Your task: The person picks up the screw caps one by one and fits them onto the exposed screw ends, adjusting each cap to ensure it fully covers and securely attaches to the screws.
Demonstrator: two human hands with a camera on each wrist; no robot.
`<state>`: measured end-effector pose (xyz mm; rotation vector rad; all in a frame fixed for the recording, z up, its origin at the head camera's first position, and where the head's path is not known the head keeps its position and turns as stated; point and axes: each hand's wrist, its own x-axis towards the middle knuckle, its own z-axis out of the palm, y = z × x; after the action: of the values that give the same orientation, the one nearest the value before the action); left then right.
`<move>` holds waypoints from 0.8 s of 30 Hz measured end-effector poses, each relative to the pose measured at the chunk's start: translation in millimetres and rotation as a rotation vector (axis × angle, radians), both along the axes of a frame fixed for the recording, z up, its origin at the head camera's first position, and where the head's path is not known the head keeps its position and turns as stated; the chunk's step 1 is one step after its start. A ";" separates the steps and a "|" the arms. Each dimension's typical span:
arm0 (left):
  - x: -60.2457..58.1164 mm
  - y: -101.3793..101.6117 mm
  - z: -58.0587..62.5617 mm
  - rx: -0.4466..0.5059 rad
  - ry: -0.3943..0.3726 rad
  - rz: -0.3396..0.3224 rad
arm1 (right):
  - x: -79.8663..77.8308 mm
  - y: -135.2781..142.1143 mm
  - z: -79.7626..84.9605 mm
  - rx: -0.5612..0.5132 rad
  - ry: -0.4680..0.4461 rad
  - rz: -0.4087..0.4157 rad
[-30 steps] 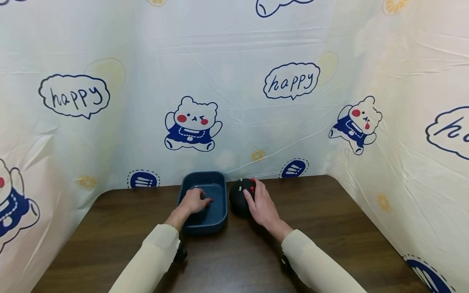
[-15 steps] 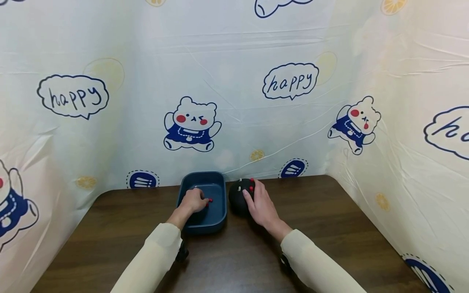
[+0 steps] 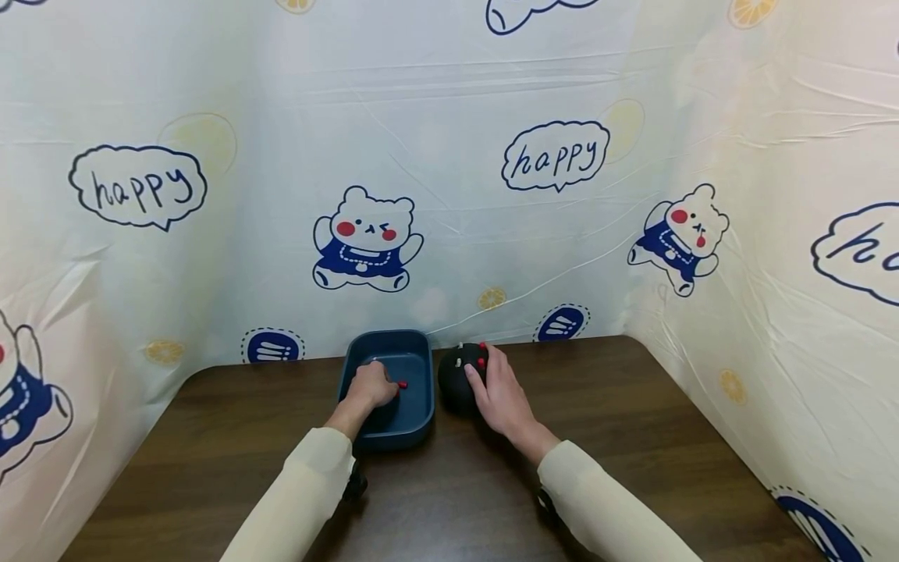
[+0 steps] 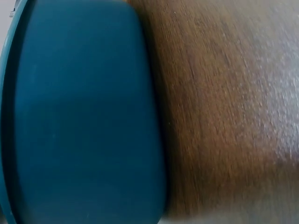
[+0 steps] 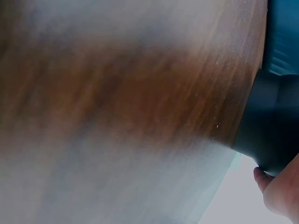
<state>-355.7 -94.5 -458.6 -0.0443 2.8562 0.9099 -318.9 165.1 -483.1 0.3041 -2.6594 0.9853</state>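
My left hand (image 3: 373,384) reaches down inside a blue rectangular tray (image 3: 397,441), its fingers bent toward the tray floor and mostly hidden behind the hand. A small red piece (image 3: 403,384) shows right beside its thumb; I cannot tell whether the fingers pinch anything. To the right of the tray, my right hand (image 3: 504,394) holds a black rounded object (image 3: 456,388), thumb on the near top and fingers round its right side. Small red and whitish knobs (image 3: 460,363) stick out of its top. In the right wrist view the black object (image 5: 271,121) shows smooth sides beside the fingers.
Everything stands on a dark brown wooden table (image 3: 449,499), toward its back edge. A pale printed curtain (image 3: 449,234) with bears and speech bubbles hangs directly behind and along both sides. The tray's wall (image 4: 7,116) rises around the left hand.
The left hand has lowered slightly and turned within the tray, covering more of the red bits near its thumb. The right hand keeps its hold on the black object.
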 end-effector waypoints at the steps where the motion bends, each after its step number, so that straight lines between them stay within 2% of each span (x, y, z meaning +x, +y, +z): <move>1: 0.2 0.3 0.0 0.000 0.002 0.005 | 0.1 -0.1 0.0 -0.001 -0.001 0.000; 7: 0.9 1.9 -0.3 -0.008 -0.005 0.031 | 0.5 -0.6 0.6 -0.010 -0.004 0.004; 15: -1.5 0.5 -1.3 -0.001 -0.023 0.024 | 1.3 -1.3 1.7 -0.004 0.005 -0.002; 24: 1.7 -7.4 -2.8 0.091 -0.032 0.002 | 0.7 -1.0 -0.5 -0.005 0.002 -0.009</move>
<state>-354.1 -102.0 -461.4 -0.0520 2.7825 1.0281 -318.2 164.1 -483.6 0.2911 -2.6540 0.9878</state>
